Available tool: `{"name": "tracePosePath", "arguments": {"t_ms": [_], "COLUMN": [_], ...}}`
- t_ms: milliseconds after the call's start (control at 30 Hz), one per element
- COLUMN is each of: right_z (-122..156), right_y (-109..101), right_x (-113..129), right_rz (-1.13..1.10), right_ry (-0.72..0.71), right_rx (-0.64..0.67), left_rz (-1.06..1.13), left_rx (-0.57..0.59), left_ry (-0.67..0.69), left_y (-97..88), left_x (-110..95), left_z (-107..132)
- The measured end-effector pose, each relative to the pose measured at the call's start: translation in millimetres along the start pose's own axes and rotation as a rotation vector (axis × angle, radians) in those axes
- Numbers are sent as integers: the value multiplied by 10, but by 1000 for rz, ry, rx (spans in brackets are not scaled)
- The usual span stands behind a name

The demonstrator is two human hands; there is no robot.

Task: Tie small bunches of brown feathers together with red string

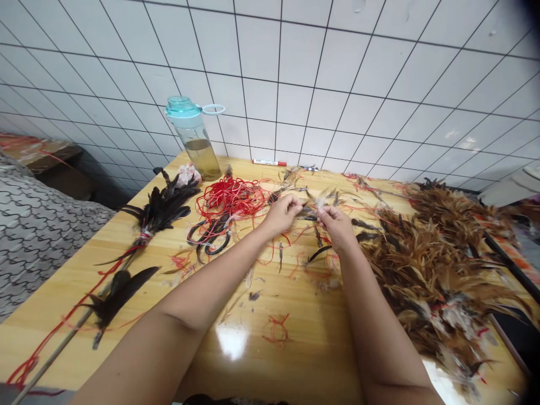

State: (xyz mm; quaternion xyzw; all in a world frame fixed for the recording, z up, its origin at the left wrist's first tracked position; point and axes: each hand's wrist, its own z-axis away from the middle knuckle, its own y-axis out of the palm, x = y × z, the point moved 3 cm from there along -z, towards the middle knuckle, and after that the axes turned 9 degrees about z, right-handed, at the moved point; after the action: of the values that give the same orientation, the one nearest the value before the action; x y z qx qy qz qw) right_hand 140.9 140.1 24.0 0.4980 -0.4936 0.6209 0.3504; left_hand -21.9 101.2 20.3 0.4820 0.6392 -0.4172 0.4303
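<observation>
My right hand [337, 226] pinches a small feather [322, 200] with pale fluff, just above the wooden table [261, 292]. Close by on its left, my left hand [282, 216] has thumb and forefinger pressed together; what they grip, if anything, is too small to make out. Dark loose feathers lie beneath and around both hands. Beside the left hand sits a tangled heap of red cord [230, 198], with black-handled scissors [217, 243] partly under it. A big pile of brown feathers [422, 259] spreads to the right of my right forearm.
At the left, a stick [54, 355] with a bunch of black feathers [162, 208] tied on it lies beside a loose black feather cluster [120, 295]. A water bottle [196, 140] stands near the tiled wall [295, 73]. A red-and-white marker [269, 163] lies at the back edge.
</observation>
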Motion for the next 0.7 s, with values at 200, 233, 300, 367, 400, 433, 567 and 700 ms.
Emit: {"name": "tracePosePath", "arguments": {"t_ms": [200, 233, 300, 367, 400, 433, 567, 700], "right_z": [9, 14, 21, 25, 26, 25, 17, 12], "right_y": [142, 159, 179, 186, 188, 191, 217, 238], "right_x": [-92, -98, -105, -107, -106, -104, -103, -108], "right_rz": [64, 71, 87, 98, 99, 97, 65, 43], "right_ry": [-27, -36, -45, -46, -48, -50, -55, -58], "right_rx": [33, 39, 46, 43, 42, 45, 65, 82], "left_rz": [684, 697, 683, 653, 639, 626, 564, 498], "left_rx": [-20, -16, -14, -13, -10, -7, -10, -17], "left_ry": [-264, -270, -273, -270, -268, -266, -237, -196], "left_y": [67, 78, 95, 108, 113, 118, 124, 126], "left_x": [66, 66, 62, 53, 48, 44, 30, 32], "left_z": [-6, -2, 9, 20, 25, 29, 38, 37]}}
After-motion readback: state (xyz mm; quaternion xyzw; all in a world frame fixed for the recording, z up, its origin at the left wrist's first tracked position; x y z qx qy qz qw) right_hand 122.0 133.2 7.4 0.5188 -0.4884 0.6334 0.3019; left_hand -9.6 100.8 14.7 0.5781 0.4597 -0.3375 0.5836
